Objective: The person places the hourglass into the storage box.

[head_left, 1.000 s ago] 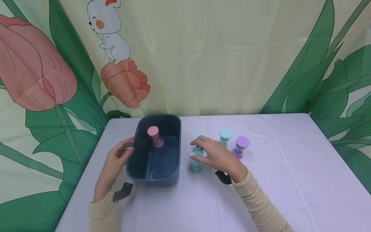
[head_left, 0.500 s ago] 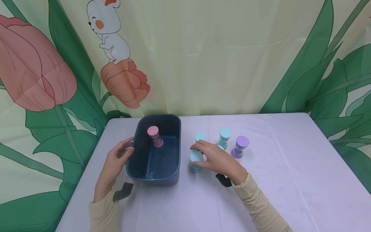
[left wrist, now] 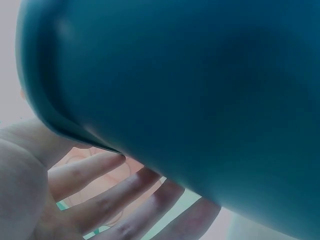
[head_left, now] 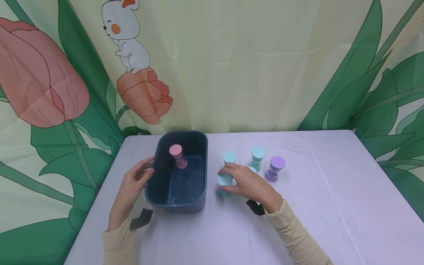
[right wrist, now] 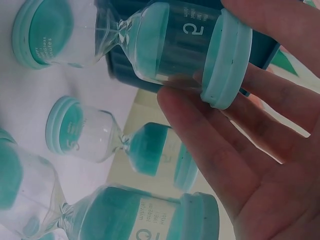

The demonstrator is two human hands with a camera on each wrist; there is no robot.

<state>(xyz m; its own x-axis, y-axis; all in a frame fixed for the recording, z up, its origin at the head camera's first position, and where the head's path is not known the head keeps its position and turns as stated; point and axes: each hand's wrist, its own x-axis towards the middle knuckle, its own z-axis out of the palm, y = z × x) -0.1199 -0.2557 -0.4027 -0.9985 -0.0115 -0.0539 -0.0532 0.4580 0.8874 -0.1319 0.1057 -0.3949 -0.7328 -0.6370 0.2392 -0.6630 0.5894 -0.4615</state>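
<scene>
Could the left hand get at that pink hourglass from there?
Probably, by lifting first: the navy bin's wall separates left hand and pink hourglass, but the bin's top is open.

The person's left hand point(head_left: 130, 184) keeps its fingers point(left wrist: 107, 201) spread and nearly straight, thumb point(head_left: 145, 177) apart. The right hand point(head_left: 247, 183) pinches — fingers and thumb curved toward each other. The left forearm point(head_left: 119, 244) points forward; the right forearm point(head_left: 294, 232) slants inward.
</scene>
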